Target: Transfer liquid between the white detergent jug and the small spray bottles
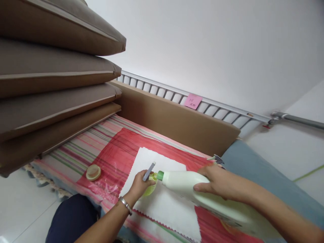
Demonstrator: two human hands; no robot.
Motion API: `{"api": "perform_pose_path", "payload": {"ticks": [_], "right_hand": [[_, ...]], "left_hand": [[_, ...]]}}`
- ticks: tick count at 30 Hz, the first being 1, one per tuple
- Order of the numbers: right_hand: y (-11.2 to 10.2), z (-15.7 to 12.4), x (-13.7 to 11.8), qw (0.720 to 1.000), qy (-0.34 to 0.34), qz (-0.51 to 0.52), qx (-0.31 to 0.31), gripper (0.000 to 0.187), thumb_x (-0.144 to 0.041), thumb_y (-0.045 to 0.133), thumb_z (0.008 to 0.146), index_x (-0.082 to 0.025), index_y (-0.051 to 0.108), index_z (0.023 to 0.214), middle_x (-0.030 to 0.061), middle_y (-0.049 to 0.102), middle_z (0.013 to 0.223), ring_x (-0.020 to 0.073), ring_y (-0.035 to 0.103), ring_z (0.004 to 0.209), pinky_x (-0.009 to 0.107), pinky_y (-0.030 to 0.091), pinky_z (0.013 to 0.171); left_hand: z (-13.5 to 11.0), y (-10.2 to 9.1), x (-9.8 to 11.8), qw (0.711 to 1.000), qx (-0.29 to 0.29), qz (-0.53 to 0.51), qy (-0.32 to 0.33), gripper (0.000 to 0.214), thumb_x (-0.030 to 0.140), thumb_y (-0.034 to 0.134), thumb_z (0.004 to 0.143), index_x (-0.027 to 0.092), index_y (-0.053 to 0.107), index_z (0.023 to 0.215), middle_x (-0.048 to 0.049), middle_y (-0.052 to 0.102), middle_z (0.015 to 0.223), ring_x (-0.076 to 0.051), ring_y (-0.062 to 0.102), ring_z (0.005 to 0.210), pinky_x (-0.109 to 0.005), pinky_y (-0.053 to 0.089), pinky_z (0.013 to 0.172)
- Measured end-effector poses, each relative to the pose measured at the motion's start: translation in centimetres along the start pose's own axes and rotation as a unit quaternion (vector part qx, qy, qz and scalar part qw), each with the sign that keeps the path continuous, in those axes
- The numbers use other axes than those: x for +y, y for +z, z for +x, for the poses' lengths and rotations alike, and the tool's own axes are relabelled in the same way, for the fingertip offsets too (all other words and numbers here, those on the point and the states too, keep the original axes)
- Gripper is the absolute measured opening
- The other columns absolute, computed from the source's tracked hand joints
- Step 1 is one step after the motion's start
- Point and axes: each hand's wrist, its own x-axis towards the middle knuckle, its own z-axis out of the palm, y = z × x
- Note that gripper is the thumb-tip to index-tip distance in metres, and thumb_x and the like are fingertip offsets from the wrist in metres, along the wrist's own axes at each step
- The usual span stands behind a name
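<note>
My right hand (pixel 215 179) is closed around a large pale green bottle (pixel 182 182) tipped almost level. Its green spout (pixel 160 175) points left, at the mouth of a small see-through yellow-green container (pixel 150 189). Whether spout and container touch, I cannot tell. My left hand (pixel 139 184), with a silver bracelet on the wrist, grips that container, its fingers partly hiding it. The same hand also holds a slim grey stick (pixel 149 171) with a pale tip, slanting up. Beneath both hands lies a white sheet with zigzag edges (pixel 174 217).
Red plastic film (pixel 111 158) lies under the sheet on a striped cloth (pixel 73 155). A round pale lid (pixel 93 172) sits at left. Stacked brown cushions (pixel 58 64) rise at left. A brown board (pixel 174 116) leans against a white radiator (pixel 152 89) bearing a pink note (pixel 193 101).
</note>
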Motion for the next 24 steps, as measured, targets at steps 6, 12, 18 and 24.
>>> {"api": "perform_pose_path", "payload": {"ticks": [6,12,18,24], "right_hand": [[4.4,0.4,3.9,0.993,-0.012,0.112,0.038,0.031,-0.048,0.055,0.075,-0.017,0.06,0.077,0.0017,0.06,0.067,0.0133,0.054,0.051,0.022,0.035,0.04],[8.7,0.1,8.2,0.963,0.006,0.249,0.099,0.037,-0.054,0.049,0.078,-0.018,0.053,0.07,-0.0031,0.05,0.059,0.013,0.049,0.052,0.024,0.038,0.05],[11.4,0.9,10.7,0.91,0.07,0.348,0.213,0.038,-0.056,0.047,0.079,-0.02,0.05,0.073,-0.0067,0.045,0.047,0.0155,0.049,0.05,0.026,0.039,0.053],[14.1,4.1,10.5,0.831,0.136,0.353,0.407,0.038,-0.06,0.041,0.08,-0.023,0.044,0.074,-0.0046,0.049,0.052,0.0193,0.054,0.055,0.03,0.045,0.058]], "left_hand": [[0.7,-1.2,0.1,1.0,0.002,-0.003,-0.001,0.036,0.022,0.075,0.053,0.015,0.067,0.088,-0.0016,0.067,0.08,-0.019,0.059,0.076,-0.029,0.044,0.073],[0.9,-1.6,0.1,1.0,0.006,-0.001,-0.009,0.04,0.022,0.077,0.052,0.013,0.067,0.09,-0.0041,0.067,0.083,-0.019,0.06,0.078,-0.03,0.044,0.074],[0.4,-1.5,0.6,1.0,0.007,-0.006,-0.013,0.042,0.025,0.076,0.054,0.014,0.067,0.093,-0.0054,0.069,0.088,-0.021,0.062,0.082,-0.032,0.046,0.077],[0.8,-1.6,0.4,1.0,0.016,0.005,-0.006,0.042,0.026,0.079,0.05,0.015,0.069,0.09,-0.0052,0.07,0.086,-0.022,0.062,0.085,-0.034,0.046,0.081]]}}
